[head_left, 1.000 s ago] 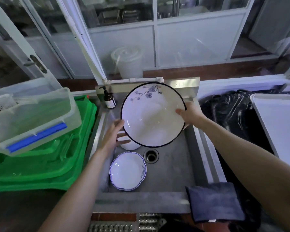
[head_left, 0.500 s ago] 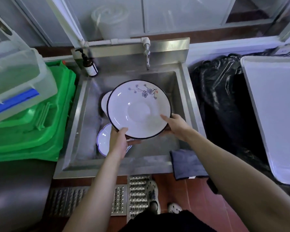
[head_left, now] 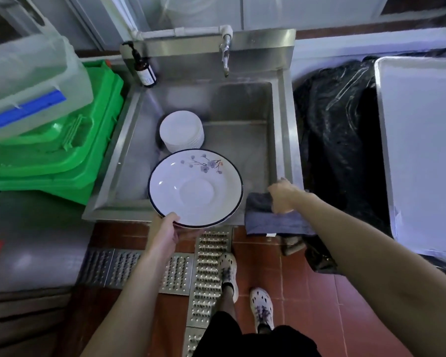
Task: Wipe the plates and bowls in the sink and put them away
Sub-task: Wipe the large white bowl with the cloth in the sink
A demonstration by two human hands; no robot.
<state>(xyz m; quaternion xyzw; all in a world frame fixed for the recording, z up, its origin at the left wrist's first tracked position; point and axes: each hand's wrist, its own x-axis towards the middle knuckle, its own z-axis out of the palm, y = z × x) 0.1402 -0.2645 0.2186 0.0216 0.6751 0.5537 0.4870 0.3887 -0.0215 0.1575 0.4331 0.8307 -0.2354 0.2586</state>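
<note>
The big bowl (head_left: 195,188), white with a dark rim and a blue flower sprig, hangs tilted over the near edge of the sink (head_left: 285,130), held by the left hand (head_left: 166,231) alone, thumb hooked over the near rim and fingers underneath. It looks like glazed ceramic: stiff, fairly heavy for one hand, breakable, and probably slick if wet, so the rim pinch is the weak point (a second hand under the base would steady it). The right hand (head_left: 281,195) is down on the dark cloth (head_left: 271,219) draped over the sink's front corner, fingers curled onto it; blur hides whether it truly grips. A stack of white plates (head_left: 181,131) leans inside the sink, behind the bowl. Green crates (head_left: 62,155) sit to the left.
</note>
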